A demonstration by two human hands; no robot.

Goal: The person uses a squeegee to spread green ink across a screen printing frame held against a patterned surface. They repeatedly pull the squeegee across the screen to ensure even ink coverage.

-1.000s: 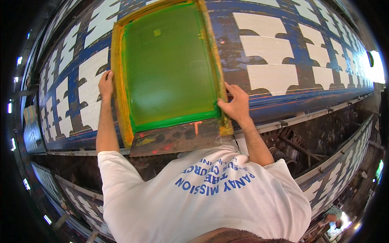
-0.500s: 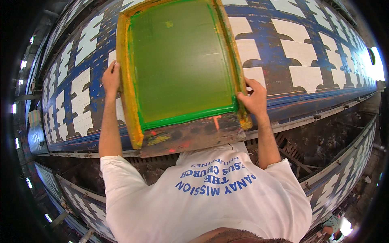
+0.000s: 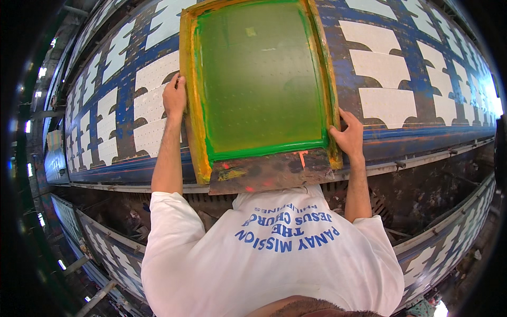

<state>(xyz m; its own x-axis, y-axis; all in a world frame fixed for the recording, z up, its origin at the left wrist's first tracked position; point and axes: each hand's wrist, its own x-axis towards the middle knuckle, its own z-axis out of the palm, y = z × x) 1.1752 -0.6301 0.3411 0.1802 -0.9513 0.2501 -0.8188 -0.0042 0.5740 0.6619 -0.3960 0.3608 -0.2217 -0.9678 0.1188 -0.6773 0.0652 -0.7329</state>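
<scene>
Yellow-framed printing screen [image 3: 261,79] with green mesh, held flat on the blue print table [image 3: 422,134].
We grip it with both hands: left hand [image 3: 174,98] closed on the frame's edge at nine o'clock, right hand [image 3: 348,138] curled round the corner at four o'clock. Since half a second ago, the screen has moved rightward along the white fabric pieces [image 3: 388,105], and both hands went with it.

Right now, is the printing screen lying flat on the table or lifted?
Cannot tell for sure: the printing screen looks flat on the table, both hands gripping its side rails.

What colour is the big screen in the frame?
Green, in the mesh screen with a yellow frame; head view.
</scene>
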